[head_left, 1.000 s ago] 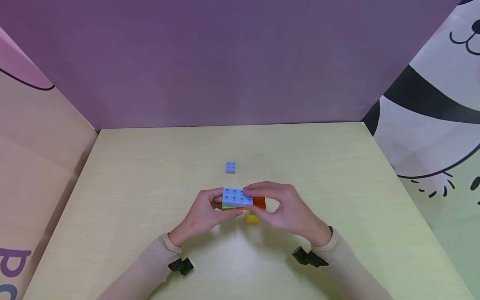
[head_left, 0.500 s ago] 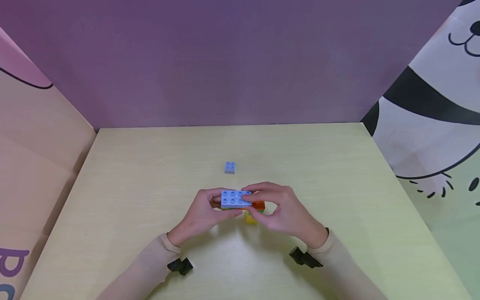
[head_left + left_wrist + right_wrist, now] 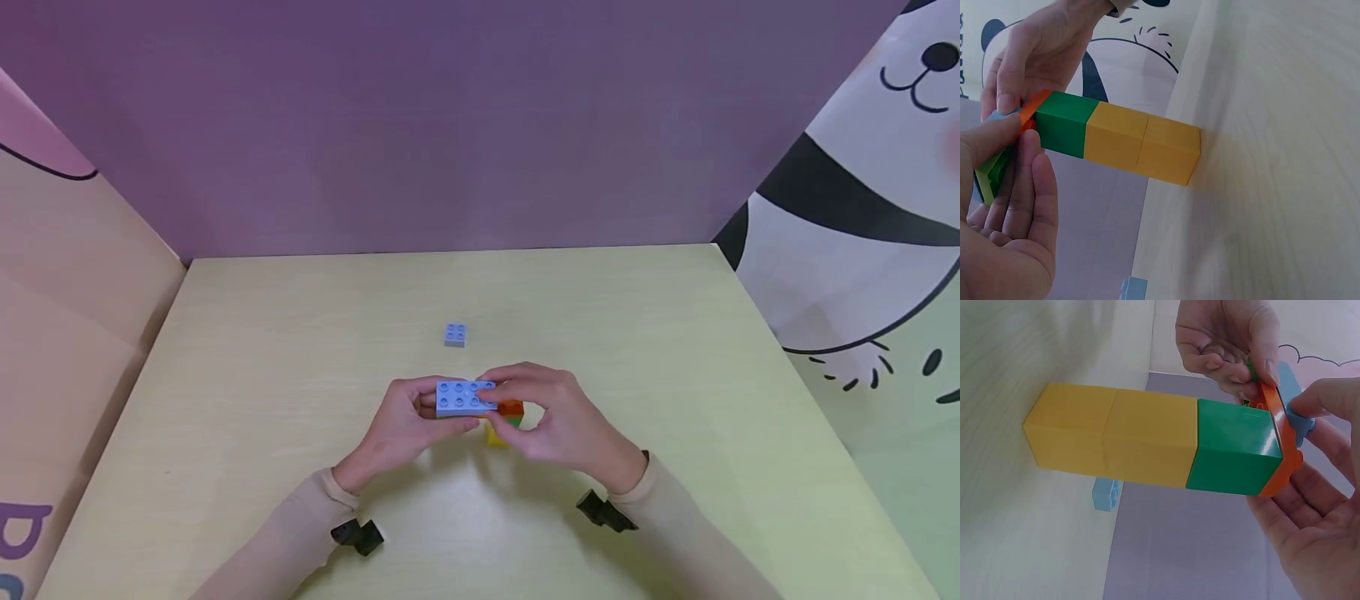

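A tower of toy building bricks stands on the table: two yellow bricks (image 3: 1110,434), a green brick (image 3: 1235,444) above them, then a thin orange plate (image 3: 1282,440) reaching out to the left. Under the plate's left part sits a lime-green brick (image 3: 988,178). On top lies a long light-blue brick (image 3: 459,400), studs up. My left hand (image 3: 401,423) grips the plate's overhanging side, thumb at its near edge and fingers below. With thumb and fingers, my right hand (image 3: 558,415) pinches the blue brick's right end. Whether the blue brick is fully seated cannot be told.
A small light-blue brick (image 3: 455,335) lies on the pale wooden table (image 3: 322,325) beyond the hands. A purple panel (image 3: 450,125) rises at the back. Printed side panels flank the table left and right.
The blue brick has shifted slightly toward me and now covers most of the lime-green edge beneath. My right fingers moved along with it; my left hand kept its hold.
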`<state>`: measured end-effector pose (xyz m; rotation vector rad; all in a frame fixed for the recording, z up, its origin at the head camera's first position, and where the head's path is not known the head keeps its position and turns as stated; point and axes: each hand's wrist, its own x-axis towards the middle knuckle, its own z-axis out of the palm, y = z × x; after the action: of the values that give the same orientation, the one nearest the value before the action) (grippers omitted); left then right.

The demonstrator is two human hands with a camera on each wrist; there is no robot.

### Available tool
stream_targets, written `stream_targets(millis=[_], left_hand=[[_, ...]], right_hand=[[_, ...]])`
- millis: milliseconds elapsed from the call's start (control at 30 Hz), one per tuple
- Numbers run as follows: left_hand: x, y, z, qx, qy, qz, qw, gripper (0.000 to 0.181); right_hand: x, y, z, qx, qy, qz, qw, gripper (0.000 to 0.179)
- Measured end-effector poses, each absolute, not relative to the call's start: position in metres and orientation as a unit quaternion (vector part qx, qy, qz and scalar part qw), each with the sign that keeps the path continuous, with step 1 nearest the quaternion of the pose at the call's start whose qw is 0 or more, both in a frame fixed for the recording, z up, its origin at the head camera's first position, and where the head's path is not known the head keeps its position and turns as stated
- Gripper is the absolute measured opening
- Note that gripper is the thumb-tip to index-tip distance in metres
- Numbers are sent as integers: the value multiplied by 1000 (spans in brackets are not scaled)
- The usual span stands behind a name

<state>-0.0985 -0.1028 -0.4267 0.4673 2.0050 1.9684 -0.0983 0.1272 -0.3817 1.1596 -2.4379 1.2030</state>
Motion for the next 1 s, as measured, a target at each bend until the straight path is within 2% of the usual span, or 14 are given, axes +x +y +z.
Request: stream_targets(millis=[300,500,600,1000], left_hand=[[-100,-105,-428,151,687,691,168,40],[-100,-109,-428,198,653,714,158,34],[-100,-109,-427,204,630,732,160,37],[-98,-103,-417,119,632,743,187,34]], right_hand=[[-100,126,-386,394,-826,390,102,24],[-99,125,-390,392,-826,390,108,24],[-99,124,-391,393,-824,391,114,23],[-101,125,-394,397,-815,403,123,25]])
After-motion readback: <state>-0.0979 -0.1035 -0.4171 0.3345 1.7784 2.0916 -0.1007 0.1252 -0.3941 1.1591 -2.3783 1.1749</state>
